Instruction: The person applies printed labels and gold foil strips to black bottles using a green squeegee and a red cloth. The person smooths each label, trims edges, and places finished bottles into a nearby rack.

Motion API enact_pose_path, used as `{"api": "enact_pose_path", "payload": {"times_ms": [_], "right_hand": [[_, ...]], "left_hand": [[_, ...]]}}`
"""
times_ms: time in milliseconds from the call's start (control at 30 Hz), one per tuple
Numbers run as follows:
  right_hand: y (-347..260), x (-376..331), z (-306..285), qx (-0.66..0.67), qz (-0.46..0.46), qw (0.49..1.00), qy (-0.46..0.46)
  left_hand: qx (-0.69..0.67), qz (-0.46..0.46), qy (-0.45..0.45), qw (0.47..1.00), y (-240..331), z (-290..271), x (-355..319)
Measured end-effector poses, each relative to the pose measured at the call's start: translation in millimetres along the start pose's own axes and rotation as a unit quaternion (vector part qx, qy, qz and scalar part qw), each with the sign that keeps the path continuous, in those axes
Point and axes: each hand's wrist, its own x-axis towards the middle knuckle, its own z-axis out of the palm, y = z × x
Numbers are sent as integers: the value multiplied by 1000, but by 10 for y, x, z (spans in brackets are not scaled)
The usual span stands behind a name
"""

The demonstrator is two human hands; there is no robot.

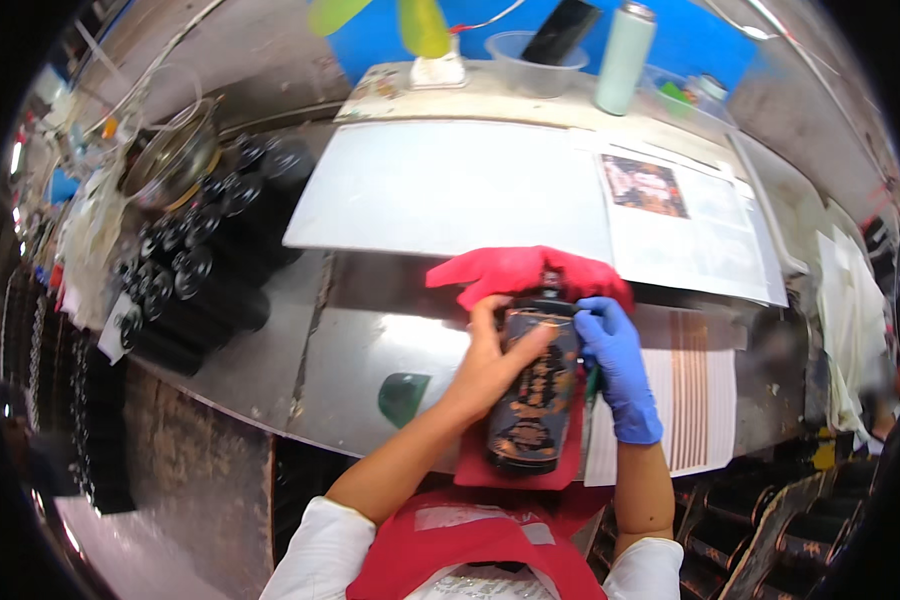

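Dark bottle (535,395), frame center, lies on red cloth (515,272); bare left hand (490,365) grips its side to steady it, gloved right hand (615,365) pinches near neck, prob. wiping.

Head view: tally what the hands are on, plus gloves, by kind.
Dark bottle: 1, held by the left hand
Red cloth: 1
Blue glove: 1, on the right hand
Total: 3
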Motion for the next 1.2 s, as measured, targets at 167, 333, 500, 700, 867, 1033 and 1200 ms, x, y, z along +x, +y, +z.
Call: {"api": "enact_pose_path", "payload": {"times_ms": [167,333,500,700,867,1033,1200], "right_hand": [[-25,-103,-43,47,-5,998,-48],[78,-43,-49,78,-4,996,-49],[-34,-83,-122,118,50,989,-73],[-123,-120,60,-36,-14,999,-10],[-362,-191,67,-191,-57,980,20],[-512,-65,102,-263,-58,963,15],[-527,-58,55,-232,-41,972,-9]], "left_hand": [[22,27,-43,998,26,-45,0],[70,56,-12,996,-14,51,-1],[36,-9,-28,999,109,7,-11],[126,35,-38,991,123,79,-100],[155,45,-38,986,151,85,-128],[181,45,-16,982,123,107,-117],[180,34,-17,983,139,89,-117]]}}
